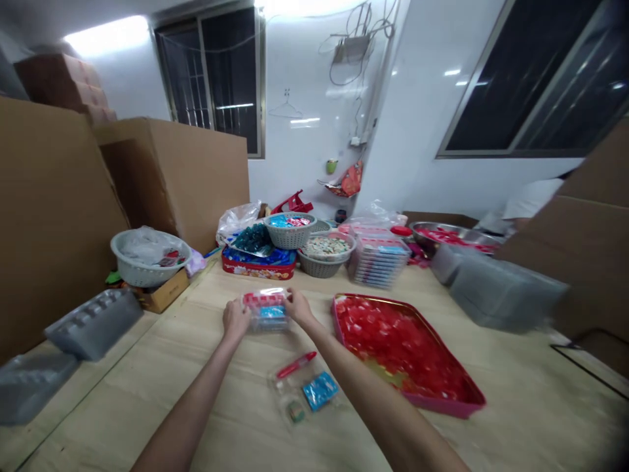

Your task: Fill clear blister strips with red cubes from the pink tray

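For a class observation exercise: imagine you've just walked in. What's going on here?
A person holds a clear plastic bag of red and blue packets between the left hand and right hand, above a wooden table. Nearer the person lies another clear bag with a red stick-shaped item and a blue packet. To the right sits a pink-rimmed tray of red pieces. Farther back stand a plastic basket and a stack of clear trays.
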{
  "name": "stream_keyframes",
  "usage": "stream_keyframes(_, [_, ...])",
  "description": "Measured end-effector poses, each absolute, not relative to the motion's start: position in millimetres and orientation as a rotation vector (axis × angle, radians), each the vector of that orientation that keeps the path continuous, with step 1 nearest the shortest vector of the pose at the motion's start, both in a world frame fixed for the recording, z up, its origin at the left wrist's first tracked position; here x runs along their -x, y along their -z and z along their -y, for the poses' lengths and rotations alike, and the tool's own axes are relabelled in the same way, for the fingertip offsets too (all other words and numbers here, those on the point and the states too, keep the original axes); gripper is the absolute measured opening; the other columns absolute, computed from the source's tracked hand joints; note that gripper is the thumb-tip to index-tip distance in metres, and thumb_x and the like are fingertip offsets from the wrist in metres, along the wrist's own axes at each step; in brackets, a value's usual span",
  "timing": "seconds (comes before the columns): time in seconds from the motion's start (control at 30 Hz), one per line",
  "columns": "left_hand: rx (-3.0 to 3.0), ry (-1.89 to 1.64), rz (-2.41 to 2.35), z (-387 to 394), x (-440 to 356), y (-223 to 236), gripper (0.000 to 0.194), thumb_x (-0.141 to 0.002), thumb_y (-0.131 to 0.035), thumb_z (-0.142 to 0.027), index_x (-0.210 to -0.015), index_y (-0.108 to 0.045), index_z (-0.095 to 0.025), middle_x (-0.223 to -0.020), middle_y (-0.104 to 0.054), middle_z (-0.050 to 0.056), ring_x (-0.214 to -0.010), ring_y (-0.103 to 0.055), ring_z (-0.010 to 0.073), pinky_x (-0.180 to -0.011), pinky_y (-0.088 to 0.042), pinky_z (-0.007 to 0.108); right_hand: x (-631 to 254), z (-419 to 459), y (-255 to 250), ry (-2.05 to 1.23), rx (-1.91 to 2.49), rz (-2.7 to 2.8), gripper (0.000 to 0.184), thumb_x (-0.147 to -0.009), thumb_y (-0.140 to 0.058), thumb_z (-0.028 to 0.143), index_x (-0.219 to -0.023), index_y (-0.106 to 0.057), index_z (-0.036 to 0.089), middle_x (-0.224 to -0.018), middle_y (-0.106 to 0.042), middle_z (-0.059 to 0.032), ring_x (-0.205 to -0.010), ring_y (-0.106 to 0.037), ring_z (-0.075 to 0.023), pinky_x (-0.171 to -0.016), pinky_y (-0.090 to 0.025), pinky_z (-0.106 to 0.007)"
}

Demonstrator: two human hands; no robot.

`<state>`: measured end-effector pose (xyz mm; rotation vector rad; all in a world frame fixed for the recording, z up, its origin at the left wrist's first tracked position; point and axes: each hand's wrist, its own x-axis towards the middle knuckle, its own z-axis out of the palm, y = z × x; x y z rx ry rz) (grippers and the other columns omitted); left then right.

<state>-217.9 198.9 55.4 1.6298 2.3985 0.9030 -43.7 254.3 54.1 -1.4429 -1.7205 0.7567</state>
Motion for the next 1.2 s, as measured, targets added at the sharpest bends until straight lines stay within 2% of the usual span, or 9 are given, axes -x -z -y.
stream_keyframes(0.07, [-1.628,-0.902,-2.427,-191,211,-54,0.033,-0.081,-0.049,-0.025,-0.110,-0.057,-0.010,-0.097,-0.062,0.015,-0.093,-0.058,0.0264,-0.079,-0.044,0.034,38,-248,-54,-0.781,1.427,1.710,0.030,-0.078,-0.055,0.013,-0.107,-0.057,0.008,-0.091,-0.064,-0.0130,-0.083,-0.060,-0.0223,-0.077,-0.046,-0.034])
stream_keyframes(0.17, [-1.756,-0.978,-2.418,-162,190,-47,0.051,-0.086,-0.041,-0.034,-0.129,-0.039,-0.006,-0.122,-0.049,0.022,-0.115,-0.045,0.0319,-0.092,-0.039,0.043,16,-223,-60,-0.810,1.354,1.702,0.031,-0.081,-0.055,0.019,-0.110,-0.055,0.012,-0.106,-0.062,-0.0115,-0.086,-0.060,-0.0178,-0.077,-0.047,-0.029])
stream_keyframes(0.3, [-2.343,-0.843,-2.030,-109,139,-23,0.053,-0.085,-0.044,-0.042,-0.127,-0.045,-0.011,-0.132,-0.043,0.021,-0.125,-0.036,0.0345,-0.099,-0.034,0.048,-52,-164,-77,-0.851,1.246,1.711,0.022,-0.082,-0.056,0.026,-0.101,-0.060,0.017,-0.101,-0.065,-0.0043,-0.086,-0.060,-0.0143,-0.077,-0.048,-0.025])
stream_keyframes(0.43, [-2.577,-0.475,-1.771,-71,95,-2,0.066,-0.079,-0.052,-0.050,-0.133,-0.042,-0.014,-0.141,-0.034,0.024,-0.131,-0.026,0.0419,-0.101,-0.024,0.060,-139,-90,-90,-0.896,1.243,1.645,0.021,-0.083,-0.054,0.033,-0.092,-0.063,0.017,-0.091,-0.067,-0.0045,-0.085,-0.061,-0.0175,-0.076,-0.048,-0.028])
stream_keyframes(0.53, [-2.601,-0.348,-1.732,-61,87,2,0.064,-0.079,-0.053,-0.048,-0.133,-0.043,-0.016,-0.141,-0.037,0.022,-0.131,-0.029,0.0408,-0.102,-0.021,0.061,-189,-36,-84,-0.853,1.438,1.600,0.020,-0.082,-0.054,0.034,-0.086,-0.063,0.016,-0.084,-0.067,-0.0048,-0.080,-0.061,-0.0187,-0.072,-0.049,-0.029])
stream_keyframes(0.63, [-2.681,-0.296,-1.544,-52,96,2,0.060,-0.080,-0.052,-0.044,-0.134,-0.042,-0.022,-0.143,-0.038,0.017,-0.132,-0.030,0.0371,-0.103,-0.024,0.058,-216,8,-64,-0.765,1.560,1.680,0.017,-0.082,-0.052,0.030,-0.081,-0.063,0.017,-0.081,-0.065,-0.0051,-0.078,-0.061,-0.0194,-0.073,-0.048,-0.031])
stream_keyframes(0.77, [-2.804,-0.274,-1.208,-31,111,5,0.072,-0.074,-0.060,-0.042,-0.139,-0.032,-0.028,-0.146,-0.033,0.011,-0.134,-0.027,0.0345,-0.106,-0.026,0.055,-228,43,-42,-0.617,1.659,1.802,0.015,-0.082,-0.048,0.021,-0.087,-0.062,0.018,-0.087,-0.065,-0.0061,-0.082,-0.060,-0.0199,-0.075,-0.047,-0.031])
stream_keyframes(0.93, [-2.854,-0.253,-1.119,-5,105,2,0.090,-0.065,-0.069,-0.045,-0.142,-0.026,-0.026,-0.147,-0.030,0.014,-0.135,-0.024,0.0379,-0.104,-0.025,0.060,-225,47,-35,-0.552,1.724,1.872,0.022,-0.077,-0.046,0.012,-0.091,-0.061,0.018,-0.092,-0.063,-0.0063,-0.084,-0.060,-0.0194,-0.076,-0.047,-0.030])
stream_keyframes(1.2, [-2.783,-0.128,-0.905,20,37,-30,0.087,-0.069,-0.069,-0.043,-0.141,-0.024,-0.024,-0.150,-0.019,0.017,-0.138,-0.011,0.0372,-0.106,-0.019,0.063,-213,42,-31,-0.569,1.739,1.912,0.024,-0.075,-0.049,0.012,-0.095,-0.061,0.017,-0.090,-0.063,-0.0059,-0.075,-0.060,-0.0168,-0.071,-0.047,-0.027])
